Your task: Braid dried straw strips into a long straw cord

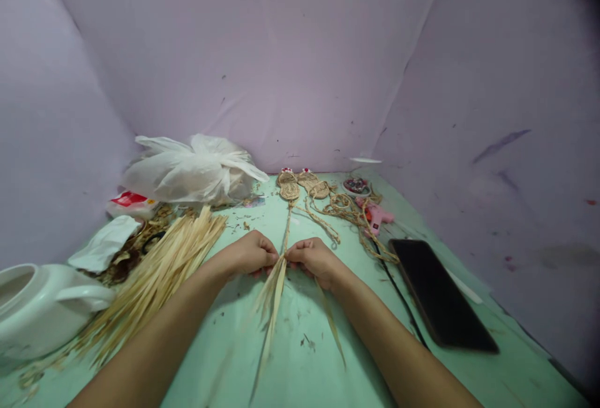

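While loose strands (pixel 277 298) trail toward the person, both hands (pixel 253 252) (pixel 315 257) pinch the fibre cord (pixel 287 228).

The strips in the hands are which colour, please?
The strips are pale straw yellow, in the head view.

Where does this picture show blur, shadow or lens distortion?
Head view: the thin, straw-coloured fibre strands trailing below the left hand and right hand blur toward their ends; head view: soft shadows darken the mint-green tabletop beneath both hands; head view: the rounded white pitcher looks stretched, and the top-right corner falls black.
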`<state>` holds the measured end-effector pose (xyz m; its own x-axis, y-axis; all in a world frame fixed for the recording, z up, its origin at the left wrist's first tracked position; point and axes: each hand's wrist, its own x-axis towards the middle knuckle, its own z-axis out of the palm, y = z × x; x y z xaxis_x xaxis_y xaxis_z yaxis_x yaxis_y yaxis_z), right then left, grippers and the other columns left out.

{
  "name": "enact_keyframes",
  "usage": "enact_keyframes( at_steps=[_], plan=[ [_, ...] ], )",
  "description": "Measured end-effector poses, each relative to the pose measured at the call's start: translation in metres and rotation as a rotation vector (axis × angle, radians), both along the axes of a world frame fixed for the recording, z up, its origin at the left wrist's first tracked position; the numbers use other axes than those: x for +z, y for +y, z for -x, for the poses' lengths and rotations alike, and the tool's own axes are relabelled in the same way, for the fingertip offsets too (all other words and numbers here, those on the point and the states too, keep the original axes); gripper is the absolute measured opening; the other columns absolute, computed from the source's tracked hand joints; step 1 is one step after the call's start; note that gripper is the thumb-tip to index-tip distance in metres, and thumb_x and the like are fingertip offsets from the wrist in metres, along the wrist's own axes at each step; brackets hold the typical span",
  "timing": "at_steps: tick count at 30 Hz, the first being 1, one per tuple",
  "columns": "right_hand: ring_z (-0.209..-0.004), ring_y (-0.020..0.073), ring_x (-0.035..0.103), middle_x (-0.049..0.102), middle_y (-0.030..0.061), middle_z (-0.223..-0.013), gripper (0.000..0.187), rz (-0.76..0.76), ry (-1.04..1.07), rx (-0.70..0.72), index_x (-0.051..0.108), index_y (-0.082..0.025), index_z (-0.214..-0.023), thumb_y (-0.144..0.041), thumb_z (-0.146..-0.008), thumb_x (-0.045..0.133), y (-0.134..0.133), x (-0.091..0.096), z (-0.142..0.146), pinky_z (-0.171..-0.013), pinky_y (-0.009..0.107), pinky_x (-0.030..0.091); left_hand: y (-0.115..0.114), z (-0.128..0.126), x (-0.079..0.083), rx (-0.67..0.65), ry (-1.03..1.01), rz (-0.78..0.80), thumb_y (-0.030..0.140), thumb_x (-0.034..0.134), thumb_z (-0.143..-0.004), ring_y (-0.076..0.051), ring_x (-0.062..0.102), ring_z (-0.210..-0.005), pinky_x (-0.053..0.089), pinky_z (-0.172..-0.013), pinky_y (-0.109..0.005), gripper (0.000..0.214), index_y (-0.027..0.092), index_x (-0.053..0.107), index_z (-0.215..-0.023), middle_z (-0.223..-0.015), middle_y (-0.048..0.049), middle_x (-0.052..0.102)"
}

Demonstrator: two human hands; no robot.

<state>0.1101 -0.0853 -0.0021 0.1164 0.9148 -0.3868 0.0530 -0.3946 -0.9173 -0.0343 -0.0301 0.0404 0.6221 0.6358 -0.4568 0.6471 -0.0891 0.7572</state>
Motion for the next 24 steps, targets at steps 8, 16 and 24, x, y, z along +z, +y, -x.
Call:
enact_keyframes(
  at_steps=[8,16,24],
  plan=[
    [-0.031,0.0023,0.025,0.045,-0.0052,-0.039,0.006,-0.021,0.032,-0.008,0.055,-0.012,-0.052,-0.016,-0.056,0.053,0.000,0.000,0.000,-0.036,0.020,0.014,0.000,-0.007,-0.011,0.215,-0.057,0.237,0.029,0.056,-0.057,-0.004,0.034,-0.031,0.017,-0.031,-0.019,0.018,0.011,0.057,-0.058,-0.051,-0.0016,0.057],
    [-0.033,0.0019,0.025,0.046,-0.0051,-0.039,0.005,-0.020,0.050,-0.037,0.055,-0.012,-0.051,-0.013,-0.055,0.053,-0.001,0.004,0.003,-0.037,0.020,0.017,-0.009,-0.011,-0.007,0.246,0.047,0.146,0.034,0.060,-0.058,-0.006,0.032,-0.028,0.017,-0.032,-0.021,0.024,0.011,0.056,-0.053,-0.037,0.0010,0.047],
    [-0.031,0.0022,0.024,0.046,-0.0046,-0.038,0.007,-0.018,0.031,-0.017,0.055,-0.012,-0.051,-0.016,-0.057,0.053,-0.001,0.004,0.002,-0.035,0.021,0.013,0.000,-0.004,-0.008,0.254,-0.034,-0.017,0.025,0.058,-0.057,-0.003,0.025,-0.032,0.017,-0.036,-0.019,0.015,0.010,0.058,-0.053,-0.034,0.0068,0.033]
  ],
)
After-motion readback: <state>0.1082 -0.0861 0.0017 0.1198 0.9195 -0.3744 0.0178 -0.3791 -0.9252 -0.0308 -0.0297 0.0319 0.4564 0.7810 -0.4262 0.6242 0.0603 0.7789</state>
